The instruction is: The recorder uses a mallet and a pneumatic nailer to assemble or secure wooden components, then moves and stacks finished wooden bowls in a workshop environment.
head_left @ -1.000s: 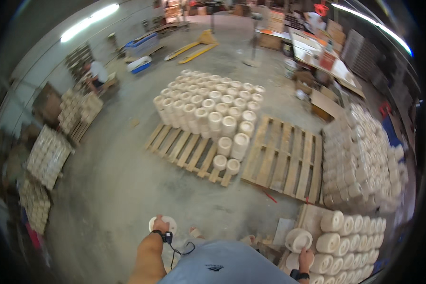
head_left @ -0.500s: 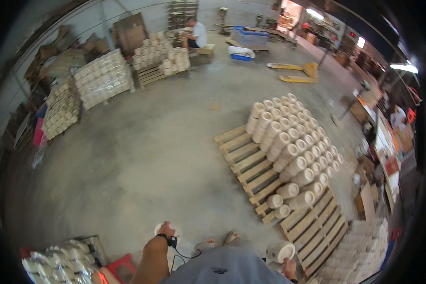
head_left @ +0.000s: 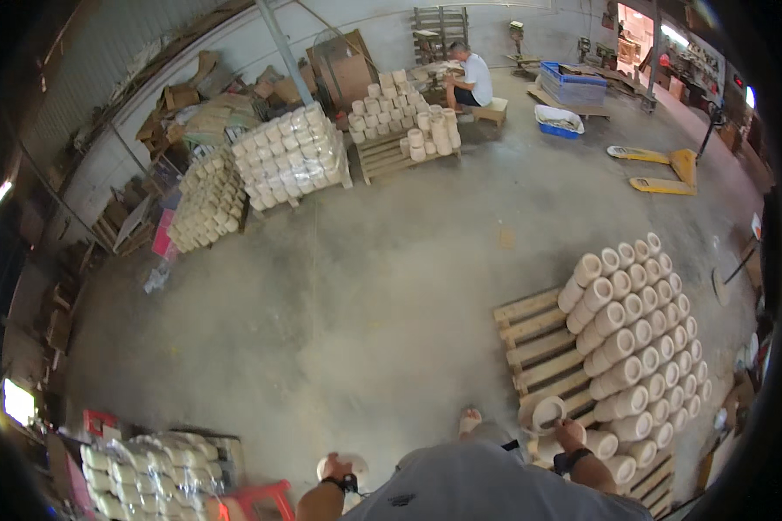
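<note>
My left hand (head_left: 337,467) is closed at the rim of a pale round wooden pot (head_left: 360,473), down by my left side and partly behind my wrist. On the other side, my right hand (head_left: 570,434) grips the rim of another pale wooden pot (head_left: 543,406), its hollow mouth turned up. That pot is over the near left corner of a stack of similar wooden pots (head_left: 634,365), piled on their sides with mouths facing me. The stack stands on a slatted wooden pallet (head_left: 537,334). Dark bands circle both my wrists.
Near left are plastic-wrapped pots (head_left: 143,473) and a red stool (head_left: 265,499). Wrapped stacks (head_left: 291,152) line the far left. A person (head_left: 473,78) sits on a low bench beside more pots (head_left: 434,135). A yellow pallet jack (head_left: 682,169) stands far right, near a blue crate (head_left: 573,87).
My view has swung left, so the room appears shifted right. My right hand has brought its pot forward beside the pallet stack. The left hand still has its pot, lower by my side.
</note>
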A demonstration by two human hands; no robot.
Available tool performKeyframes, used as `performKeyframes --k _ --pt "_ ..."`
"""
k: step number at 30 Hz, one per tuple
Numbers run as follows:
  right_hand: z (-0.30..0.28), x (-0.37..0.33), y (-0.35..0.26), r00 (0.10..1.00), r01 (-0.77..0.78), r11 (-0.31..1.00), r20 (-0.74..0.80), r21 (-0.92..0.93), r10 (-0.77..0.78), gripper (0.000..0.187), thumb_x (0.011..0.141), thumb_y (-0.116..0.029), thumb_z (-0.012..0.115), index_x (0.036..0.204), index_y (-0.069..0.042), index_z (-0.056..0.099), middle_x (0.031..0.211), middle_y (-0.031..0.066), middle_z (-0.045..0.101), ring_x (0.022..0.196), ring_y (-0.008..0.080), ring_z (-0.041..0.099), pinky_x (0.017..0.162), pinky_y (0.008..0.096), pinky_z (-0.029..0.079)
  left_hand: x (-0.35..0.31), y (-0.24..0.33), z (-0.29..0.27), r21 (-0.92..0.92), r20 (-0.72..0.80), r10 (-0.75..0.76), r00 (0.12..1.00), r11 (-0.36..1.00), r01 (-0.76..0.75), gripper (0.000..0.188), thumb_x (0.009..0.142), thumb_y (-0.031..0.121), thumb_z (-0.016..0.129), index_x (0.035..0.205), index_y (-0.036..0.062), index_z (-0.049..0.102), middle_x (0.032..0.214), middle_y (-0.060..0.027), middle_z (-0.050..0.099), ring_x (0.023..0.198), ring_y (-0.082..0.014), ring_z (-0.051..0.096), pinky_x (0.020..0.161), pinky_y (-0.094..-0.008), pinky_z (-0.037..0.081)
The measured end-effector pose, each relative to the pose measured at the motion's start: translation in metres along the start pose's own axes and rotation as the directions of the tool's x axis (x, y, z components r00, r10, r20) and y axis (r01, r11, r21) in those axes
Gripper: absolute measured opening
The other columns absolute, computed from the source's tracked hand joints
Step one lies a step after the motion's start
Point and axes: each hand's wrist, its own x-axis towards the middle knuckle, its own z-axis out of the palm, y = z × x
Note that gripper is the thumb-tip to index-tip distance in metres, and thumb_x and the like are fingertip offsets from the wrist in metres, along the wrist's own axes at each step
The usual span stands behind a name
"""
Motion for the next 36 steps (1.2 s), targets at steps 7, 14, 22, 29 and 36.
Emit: performKeyframes --k 7,14,22,29,36 --pt "-0.068 0.163 -0.143 0.99 0.091 0.996 0.103 0.012 -0.092 0.047 0.088 -0.044 0.045 0.103 -0.005 0.068 0.098 0.0256 0.067 0.096 0.0435 0.063 0.087 0.0496 0.048 0.026 0.031 -0.012 -0.349 0.133 -0.326 0.936 0.868 0.352 0.083 0.061 0.032 0.082 0.129 0.0024 0.046 0.112 -0.0214 0.063 0.101 -0.0305 0.064 0.087 -0.038 0.053" --pt "-0.084 0.282 -0.235 0.989 0.059 0.996 0.142 -0.065 -0.049 0.048 0.089 -0.047 0.045 0.102 -0.007 0.069 0.101 0.0219 0.067 0.099 0.0399 0.062 0.088 0.0473 0.047 0.191 0.118 0.012 -0.113 0.291 -0.184 0.939 0.968 0.224 0.097 0.055 0.038 0.089 0.128 -0.0079 0.045 0.113 -0.0225 0.062 0.096 -0.0289 0.065 0.085 -0.0375 0.054" --pt "-0.123 0.378 -0.296 0.986 -0.114 0.982 0.103 -0.15 0.13 0.059 0.089 -0.053 0.044 0.102 0.0 0.067 0.101 0.0268 0.066 0.101 0.0427 0.061 0.091 0.0487 0.046 0.395 0.379 -0.022 -0.036 0.11 0.08 0.991 0.996 -0.077 0.069 0.07 0.032 0.076 0.128 0.0055 0.049 0.113 -0.0209 0.064 0.105 -0.0341 0.062 0.091 -0.0429 0.05" --pt "-0.136 0.484 -0.291 0.924 -0.332 0.941 0.177 -0.073 0.34 0.062 0.087 -0.053 0.046 0.1 0.003 0.067 0.097 0.028 0.066 0.099 0.0379 0.064 0.091 0.0463 0.047 0.545 0.623 -0.084 0.058 -0.062 0.442 0.895 0.897 -0.439 0.058 0.075 0.027 0.071 0.126 0.01 0.05 0.117 -0.0195 0.061 0.112 -0.0366 0.056 0.096 -0.044 0.045" --pt "-0.128 0.673 -0.3 0.936 -0.197 0.949 0.239 -0.246 0.257 0.063 0.093 -0.052 0.037 0.109 0.002 0.065 0.116 0.0266 0.062 0.107 0.0409 0.06 0.093 0.0478 0.046 0.634 0.767 -0.095 0.099 -0.032 0.44 0.897 0.895 -0.435 0.057 0.078 0.025 0.07 0.128 0.0097 0.048 0.122 -0.0197 0.058 0.116 -0.0366 0.054 0.1 -0.0441 0.042"
